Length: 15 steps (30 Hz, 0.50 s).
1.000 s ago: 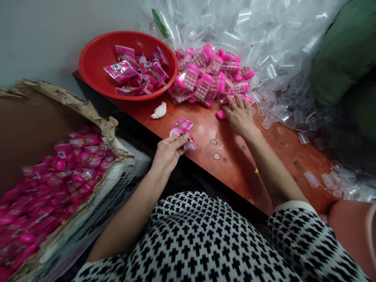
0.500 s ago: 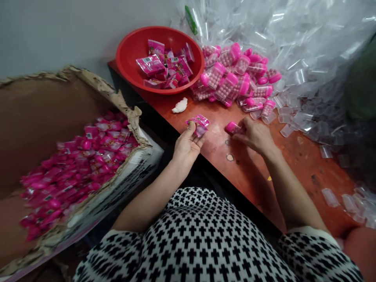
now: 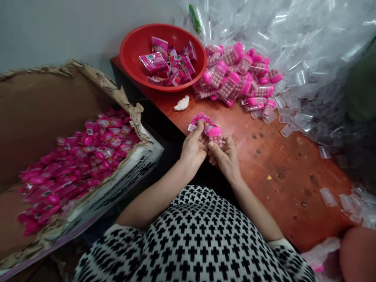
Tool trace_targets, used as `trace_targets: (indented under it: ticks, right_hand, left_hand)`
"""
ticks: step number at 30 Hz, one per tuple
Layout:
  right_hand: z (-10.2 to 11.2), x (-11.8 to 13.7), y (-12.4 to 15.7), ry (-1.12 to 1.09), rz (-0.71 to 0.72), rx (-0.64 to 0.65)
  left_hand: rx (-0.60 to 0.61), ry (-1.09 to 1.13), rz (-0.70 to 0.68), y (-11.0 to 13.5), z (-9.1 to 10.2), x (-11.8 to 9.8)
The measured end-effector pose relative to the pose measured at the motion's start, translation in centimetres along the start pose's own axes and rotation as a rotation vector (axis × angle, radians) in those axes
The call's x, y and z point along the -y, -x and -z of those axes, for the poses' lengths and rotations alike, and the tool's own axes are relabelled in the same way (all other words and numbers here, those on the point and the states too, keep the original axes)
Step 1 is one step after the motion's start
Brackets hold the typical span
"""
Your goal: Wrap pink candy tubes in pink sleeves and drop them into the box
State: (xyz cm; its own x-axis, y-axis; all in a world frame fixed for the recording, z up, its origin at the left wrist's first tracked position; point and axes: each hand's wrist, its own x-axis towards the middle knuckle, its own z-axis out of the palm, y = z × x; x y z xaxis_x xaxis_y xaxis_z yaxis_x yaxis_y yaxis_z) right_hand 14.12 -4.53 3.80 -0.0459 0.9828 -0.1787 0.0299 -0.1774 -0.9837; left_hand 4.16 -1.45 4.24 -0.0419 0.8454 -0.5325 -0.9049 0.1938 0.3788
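Observation:
Between the thumb and fingers of my left hand (image 3: 194,148) is a small pink printed wrapper bag (image 3: 202,118). My right hand (image 3: 225,156) grips a clear bottle of pink candy balls (image 3: 216,135), its pink cap pointing at the bag's near end. Cap and bag touch or overlap; I cannot tell whether the cap is inside the bag. Both hands meet over the table's near edge. More filled bottles (image 3: 226,84) with pink caps lie heaped on the table beyond my right hand.
A red bowl (image 3: 129,74) holding pink packets stands at the table's far left. White wadded material (image 3: 182,103) lies on the red-brown table (image 3: 264,156). A torn carton (image 3: 136,121) of pink packets (image 3: 85,156) is at left. Clear empty tubes (image 3: 299,117) pile up at right.
My right hand has lifted the candy bottle from the table and brought it left, against the bag. My left hand has shifted slightly right, still gripping the bag.

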Motion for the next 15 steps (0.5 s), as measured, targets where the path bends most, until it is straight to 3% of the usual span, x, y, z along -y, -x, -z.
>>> trace_targets:
  ticks: [7, 15]
  right_hand:
    - [0.09, -0.13, -0.24, 0.011, 0.021, 0.033]
    - [0.11, -0.64, -0.54, 0.112, 0.102, -0.014]
  left_hand:
    - [0.145, -0.136, -0.064, 0.42, -0.33, -0.47]
    - [0.193, -0.29, 0.036, 0.14, -0.1, -0.65]
